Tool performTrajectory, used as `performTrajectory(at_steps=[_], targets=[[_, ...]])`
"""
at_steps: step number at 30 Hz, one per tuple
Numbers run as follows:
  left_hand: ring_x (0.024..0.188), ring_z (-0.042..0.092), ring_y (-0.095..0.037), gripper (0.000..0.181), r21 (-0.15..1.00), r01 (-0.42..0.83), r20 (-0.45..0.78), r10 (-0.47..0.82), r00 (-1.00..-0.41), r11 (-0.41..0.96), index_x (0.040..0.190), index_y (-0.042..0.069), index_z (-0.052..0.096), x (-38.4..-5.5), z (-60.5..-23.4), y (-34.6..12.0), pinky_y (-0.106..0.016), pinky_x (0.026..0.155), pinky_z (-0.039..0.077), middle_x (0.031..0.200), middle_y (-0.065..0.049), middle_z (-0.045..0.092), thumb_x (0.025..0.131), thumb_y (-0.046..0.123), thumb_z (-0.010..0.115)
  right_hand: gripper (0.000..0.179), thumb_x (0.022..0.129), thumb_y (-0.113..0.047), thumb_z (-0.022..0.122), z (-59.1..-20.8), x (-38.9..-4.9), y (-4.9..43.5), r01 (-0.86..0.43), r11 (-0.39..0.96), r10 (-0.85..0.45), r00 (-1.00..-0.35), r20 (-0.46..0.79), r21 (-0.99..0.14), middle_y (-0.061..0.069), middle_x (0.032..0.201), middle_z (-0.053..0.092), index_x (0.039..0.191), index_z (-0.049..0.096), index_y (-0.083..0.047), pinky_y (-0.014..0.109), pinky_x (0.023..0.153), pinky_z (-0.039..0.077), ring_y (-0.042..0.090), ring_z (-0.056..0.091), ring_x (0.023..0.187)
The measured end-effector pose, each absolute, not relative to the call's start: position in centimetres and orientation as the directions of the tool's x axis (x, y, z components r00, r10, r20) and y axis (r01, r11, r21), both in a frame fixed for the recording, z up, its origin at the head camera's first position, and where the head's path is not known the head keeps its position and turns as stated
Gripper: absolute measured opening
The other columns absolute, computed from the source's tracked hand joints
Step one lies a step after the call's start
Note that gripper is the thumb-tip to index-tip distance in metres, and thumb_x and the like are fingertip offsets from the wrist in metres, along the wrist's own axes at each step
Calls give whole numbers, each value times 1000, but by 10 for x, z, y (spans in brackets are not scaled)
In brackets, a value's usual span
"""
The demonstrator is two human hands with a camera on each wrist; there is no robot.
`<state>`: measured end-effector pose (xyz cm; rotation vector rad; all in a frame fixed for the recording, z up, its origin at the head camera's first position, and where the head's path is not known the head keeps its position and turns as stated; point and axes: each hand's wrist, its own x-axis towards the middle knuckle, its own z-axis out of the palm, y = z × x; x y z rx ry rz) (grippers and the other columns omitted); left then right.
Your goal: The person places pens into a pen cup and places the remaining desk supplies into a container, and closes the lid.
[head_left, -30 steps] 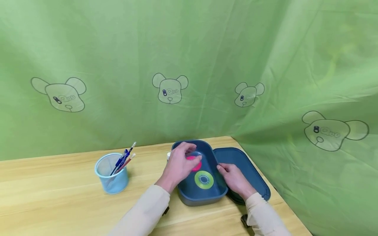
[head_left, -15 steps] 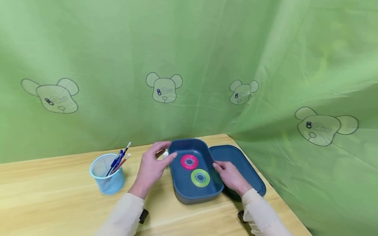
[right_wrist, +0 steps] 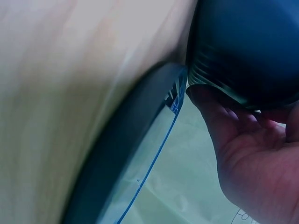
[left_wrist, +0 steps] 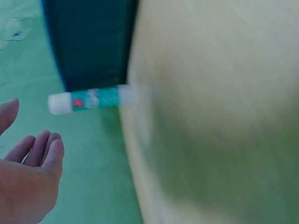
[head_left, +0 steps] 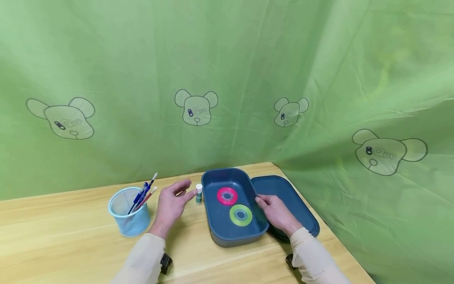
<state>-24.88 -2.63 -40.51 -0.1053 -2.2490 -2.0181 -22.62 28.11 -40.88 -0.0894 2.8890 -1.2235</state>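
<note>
Beside the dark blue box (head_left: 221, 232), to its left, a glue stick (head_left: 199, 195) with a white cap stands upright on the table. My left hand (head_left: 172, 203) is just left of the glue stick, fingers and thumb apart with nothing between them; the left wrist view shows the glue stick (left_wrist: 96, 99) beyond the fingertips. With thumb and fingers my right hand (head_left: 276, 213) grips the right rim of the box. Inside the box lie a pink tape roll (head_left: 227, 196) and a yellow-green tape roll (head_left: 240, 215), flat on its bottom.
The dark blue lid (head_left: 294, 205) lies to the right, partly under the right hand and box. A light blue mesh pen holder (head_left: 133, 221) with pens (head_left: 141, 196) and pencils stands at the left. A green curtain (head_left: 227, 79) hangs behind the table (head_left: 71, 236).
My left hand has moved out of the box, leftward past its rim, to the left side of the glue stick, uncovering the pink tape roll. The right hand keeps its grip on the box.
</note>
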Motion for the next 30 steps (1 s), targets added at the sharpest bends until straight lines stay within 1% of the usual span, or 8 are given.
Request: performTrajectory(at_steps=[4,8,11,15,19,24,30], targets=[[116,57,-35,41,980,139,145,-31,-989,144,121,-7,65,-254,-417,-26,-40,101,49,121,-21,65,83,4,78,41,105,-17,47,-410,-226,281,-47,694,-52,-999,15,-718,26,137,51,136,51,10,54,111,34,40,41,132],[112,59,-38,41,975,113,121,-31,-992,190,119,-9,65,-257,-427,-23,-42,97,52,118,-24,65,83,5,78,42,105,-18,47,-411,-225,282,-44,700,-55,-998,7,-713,26,138,51,136,51,10,54,111,34,41,40,132],[109,61,-38,41,974,93,95,0,-995,207,120,-10,64,-260,-432,-20,-41,93,54,116,-25,65,84,5,77,42,105,-18,47,-412,-222,284,-35,702,-50,-999,0,-711,26,138,51,136,50,10,55,110,35,41,40,132],[105,64,-35,42,969,72,66,33,-997,235,120,-11,63,-262,-435,-19,-41,90,56,112,-24,67,83,5,77,42,105,-18,48,-412,-222,284,-40,707,-54,-999,3,-706,27,137,51,136,51,10,55,110,35,42,41,132],[101,65,-33,41,960,73,62,51,-997,269,118,-12,64,-265,-435,-23,-40,88,57,108,-21,68,83,4,78,42,105,-19,48,-412,-226,282,-62,715,-76,-997,11,-696,26,137,51,135,52,9,55,110,35,41,41,132],[96,66,-30,34,955,99,79,84,-993,281,112,-11,66,-272,-436,-20,-38,83,58,103,-19,70,82,1,78,41,105,-19,47,-409,-226,281,-63,721,-78,-997,9,-690,26,137,51,136,52,8,55,110,35,41,40,132],[89,67,-27,27,954,117,96,86,-992,277,105,-10,69,-277,-435,-17,-36,79,58,94,-16,71,81,-1,78,42,105,-19,47,-408,-226,279,-69,723,-81,-997,15,-687,27,137,50,136,51,9,56,110,35,42,40,132]])
